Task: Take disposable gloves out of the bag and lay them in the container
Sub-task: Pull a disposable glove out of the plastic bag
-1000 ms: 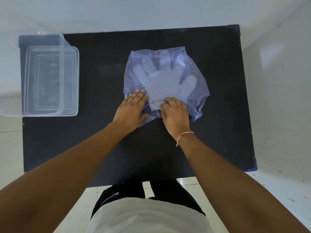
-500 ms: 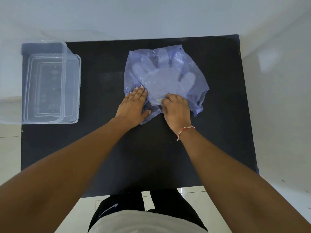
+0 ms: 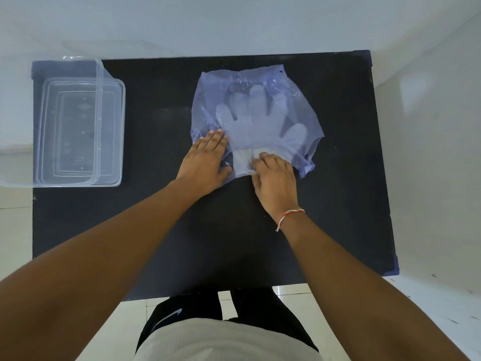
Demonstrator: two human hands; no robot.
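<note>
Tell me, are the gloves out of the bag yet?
Mostly still in. The gloves show through the bag; only their cuffs stick out at its mouth, under the right hand.

From my remote seat I saw a black table (image 3: 182, 243) with a matte, faintly scuffed top, standing on a pale tiled floor (image 3: 429, 308). A clear plastic container (image 3: 78, 131) sat at its far left corner, open and nothing visible in it, with part of it overhanging the left edge. Well apart from it, toward the middle of the far half, lay a translucent bluish bag (image 3: 307, 118), flat and wrinkled, with the stack of disposable gloves (image 3: 256, 121) showing through it, fingers pointing away from me. Both of the person's hands rested on the bag's near end. The near half of the tabletop carried nothing else I could make out.
</note>
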